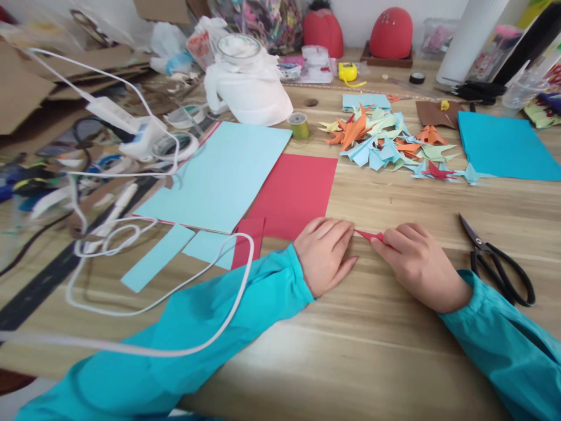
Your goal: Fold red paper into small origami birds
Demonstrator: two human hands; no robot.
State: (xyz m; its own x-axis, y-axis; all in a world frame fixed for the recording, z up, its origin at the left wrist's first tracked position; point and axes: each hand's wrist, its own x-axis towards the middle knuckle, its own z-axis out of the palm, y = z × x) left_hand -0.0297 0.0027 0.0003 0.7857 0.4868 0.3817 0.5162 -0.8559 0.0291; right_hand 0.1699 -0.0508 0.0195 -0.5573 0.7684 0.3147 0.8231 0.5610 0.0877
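Observation:
My right hand (414, 263) is closed on a narrow piece of folded red paper (370, 235), whose thin point sticks out to the left. My left hand (324, 254) rests on the table, its fingers stretched out and thumb apart, with the fingertips right by that point. Under and beyond my left hand lies a square of red paper (298, 193). Farther off is a pile of folded paper cranes (381, 143) in orange, light blue, pale green and red. Black-handled scissors (495, 257) lie to the right of my right hand, blades partly crossed.
Light blue sheets (223, 175) and cut paper strips (158, 257) lie at the left, beside a looping white cable (175, 354) that passes over my left sleeve. A bright blue stack (508, 146) is at right. Thread (299, 126) and a yellow tape measure (347, 72) stand farther back.

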